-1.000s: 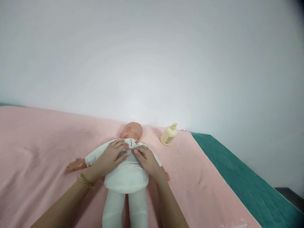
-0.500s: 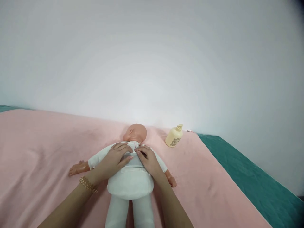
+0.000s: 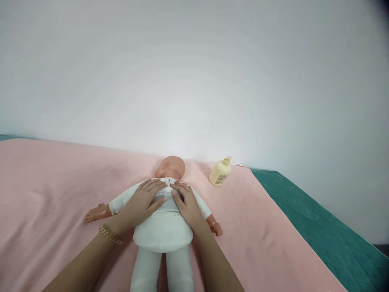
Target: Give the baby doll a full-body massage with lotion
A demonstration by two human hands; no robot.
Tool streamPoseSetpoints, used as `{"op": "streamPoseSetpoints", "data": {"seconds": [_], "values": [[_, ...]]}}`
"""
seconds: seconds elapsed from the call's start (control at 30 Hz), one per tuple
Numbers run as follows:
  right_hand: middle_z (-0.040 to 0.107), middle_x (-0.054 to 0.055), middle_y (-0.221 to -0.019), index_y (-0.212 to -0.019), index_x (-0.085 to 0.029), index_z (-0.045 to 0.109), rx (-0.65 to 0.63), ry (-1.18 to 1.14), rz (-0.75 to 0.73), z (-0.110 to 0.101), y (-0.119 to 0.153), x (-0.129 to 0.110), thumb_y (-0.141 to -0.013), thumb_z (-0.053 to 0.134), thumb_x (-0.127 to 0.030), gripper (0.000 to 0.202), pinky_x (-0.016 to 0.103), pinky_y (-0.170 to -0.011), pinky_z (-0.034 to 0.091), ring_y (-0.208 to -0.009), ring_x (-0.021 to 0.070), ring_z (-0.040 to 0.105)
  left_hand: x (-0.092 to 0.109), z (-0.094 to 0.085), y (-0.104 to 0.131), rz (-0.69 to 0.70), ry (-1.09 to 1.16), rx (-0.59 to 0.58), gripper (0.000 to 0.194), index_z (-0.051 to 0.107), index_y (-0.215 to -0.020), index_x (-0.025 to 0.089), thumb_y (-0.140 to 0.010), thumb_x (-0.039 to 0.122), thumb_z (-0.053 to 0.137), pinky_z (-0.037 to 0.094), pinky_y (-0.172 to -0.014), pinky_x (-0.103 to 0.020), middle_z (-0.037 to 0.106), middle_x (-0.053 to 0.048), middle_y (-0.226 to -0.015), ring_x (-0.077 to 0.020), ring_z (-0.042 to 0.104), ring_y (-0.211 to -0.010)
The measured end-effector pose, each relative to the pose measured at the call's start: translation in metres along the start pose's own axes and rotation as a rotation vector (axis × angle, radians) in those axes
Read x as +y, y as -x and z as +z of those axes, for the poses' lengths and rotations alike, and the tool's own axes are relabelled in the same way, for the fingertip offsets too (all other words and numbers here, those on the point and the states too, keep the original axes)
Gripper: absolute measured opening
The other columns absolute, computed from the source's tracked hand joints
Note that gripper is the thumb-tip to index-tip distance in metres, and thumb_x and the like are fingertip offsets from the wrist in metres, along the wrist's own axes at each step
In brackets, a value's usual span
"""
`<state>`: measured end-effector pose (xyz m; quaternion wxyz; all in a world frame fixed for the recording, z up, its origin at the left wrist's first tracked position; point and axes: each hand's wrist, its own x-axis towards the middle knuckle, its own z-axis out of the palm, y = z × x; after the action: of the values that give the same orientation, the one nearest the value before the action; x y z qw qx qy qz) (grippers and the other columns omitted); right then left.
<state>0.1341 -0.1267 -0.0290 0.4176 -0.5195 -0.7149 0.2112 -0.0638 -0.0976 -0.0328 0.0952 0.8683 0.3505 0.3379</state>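
A baby doll (image 3: 164, 235) with a white cloth body lies with its back facing up, its bare head (image 3: 172, 167) turned to one side. Across the left of its upper back rests my left hand (image 3: 146, 199), flat with the fingers stretched out and the thumb apart. My right hand (image 3: 187, 202) lies on the right of the upper back, fingers extended and thumb spread. Between the two hands a short seam opening shows just below the doll's neck. Nothing is held in either hand. The doll's arms reach out to both sides.
A pale yellow pump bottle (image 3: 220, 172) stands to the right of the doll's head. Pink cloth (image 3: 258, 243) with some creases covers the surface under the doll. Green covering (image 3: 319, 219) shows at the right, and a plain wall (image 3: 194, 81) rises behind.
My right fingers have flattened out from a bent position near the seam onto the doll's back. The whole view has shifted slightly, so the doll and bottle appear a little further left.
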Motion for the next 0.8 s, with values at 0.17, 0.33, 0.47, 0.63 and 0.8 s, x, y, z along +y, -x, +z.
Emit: {"op": "streamPoseSetpoints", "data": {"seconds": [0.17, 0.33, 0.47, 0.63, 0.8], "values": [[0.066, 0.011, -0.12, -0.114, -0.014, 0.067, -0.039, 0.045, 0.015, 0.001, -0.001, -0.002, -0.097, 0.05, -0.028, 0.027, 0.041, -0.108, 0.036, -0.119, 0.0229, 0.052, -0.005, 0.005, 0.001, 0.009, -0.032, -0.02, 0.044, 0.058, -0.124, 0.017, -0.097, 0.047, 0.043, 0.039, -0.108, -0.046, 0.064, -0.011, -0.128, -0.0264, 0.053, -0.124], [0.066, 0.011, -0.119, -0.115, -0.013, 0.067, -0.052, 0.066, 0.013, 0.002, -0.001, -0.002, -0.097, 0.05, -0.028, 0.028, 0.04, -0.107, 0.037, -0.118, 0.0232, 0.052, -0.003, 0.005, 0.0, -0.008, -0.035, -0.013, 0.044, 0.06, -0.122, 0.017, -0.096, 0.048, 0.043, 0.04, -0.107, -0.045, 0.065, -0.011, -0.126, -0.0267, 0.054, -0.122], [0.065, 0.011, -0.121, -0.115, -0.012, 0.067, -0.048, 0.063, 0.019, 0.002, -0.001, -0.001, -0.097, 0.05, -0.028, 0.029, 0.041, -0.108, 0.036, -0.119, 0.0232, 0.052, -0.001, 0.004, 0.0, -0.013, -0.023, -0.012, 0.043, 0.06, -0.122, 0.018, -0.097, 0.049, 0.042, 0.04, -0.106, -0.046, 0.065, -0.011, -0.125, -0.0269, 0.055, -0.122], [0.065, 0.011, -0.122, -0.116, -0.013, 0.067, -0.027, 0.027, 0.02, 0.002, 0.0, 0.001, -0.097, 0.051, -0.028, 0.03, 0.04, -0.108, 0.036, -0.12, 0.0222, 0.052, 0.0, 0.005, 0.0, -0.024, -0.006, 0.025, 0.045, 0.054, -0.13, 0.017, -0.097, 0.046, 0.042, 0.041, -0.107, -0.045, 0.062, -0.011, -0.13, -0.0262, 0.054, -0.124], [0.065, 0.01, -0.123, -0.117, -0.015, 0.066, -0.021, 0.014, 0.017, 0.001, 0.0, 0.003, -0.097, 0.049, -0.032, 0.032, 0.041, -0.109, 0.036, -0.12, 0.0221, 0.052, 0.007, -0.018, -0.004, -0.018, -0.083, 0.142, 0.043, 0.055, -0.128, 0.018, -0.097, 0.043, 0.04, 0.042, -0.104, -0.045, 0.056, -0.013, -0.135, -0.0279, 0.051, -0.125]]}}
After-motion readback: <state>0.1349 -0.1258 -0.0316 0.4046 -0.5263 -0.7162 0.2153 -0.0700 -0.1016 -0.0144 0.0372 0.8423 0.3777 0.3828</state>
